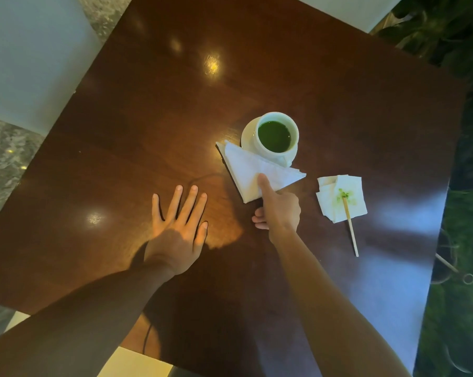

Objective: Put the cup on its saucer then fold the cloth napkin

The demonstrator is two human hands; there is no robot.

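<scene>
- Resting flat on the dark wooden surface (137, 110), the left hand (179, 227) lies palm down with its fingers straight and spread, holding nothing, well apart from the task's things.
- A thin dark cable (202, 177) curves on the surface just beyond the left fingertips, between that hand and the napkin.
- The cloth napkin (253, 171) is white and folded into a triangle. Its long edge runs from upper left to lower right, one sharp corner points right, and another corner points down toward the person.
- The napkin's upper edge lies against the saucer and seems to overlap its near rim.
- The right hand (277, 206) presses its extended index finger down on the napkin's near part; the other fingers are curled under at the napkin's lower corner, and whether they pinch the cloth cannot be told.
- The white cup (277, 136) stands upright on its saucer (247, 134), just beyond the napkin, and holds a dark green drink.
- To the right, apart from the cup, a paper napkin (341, 197) with a green stain lies flat.
- A wooden stirrer (351, 229) rests with its green-tipped end on that paper and its other end pointing toward the person.
- Pale seats (31, 55) stand past the left edge, and green foliage (464, 159) lies past the right.
</scene>
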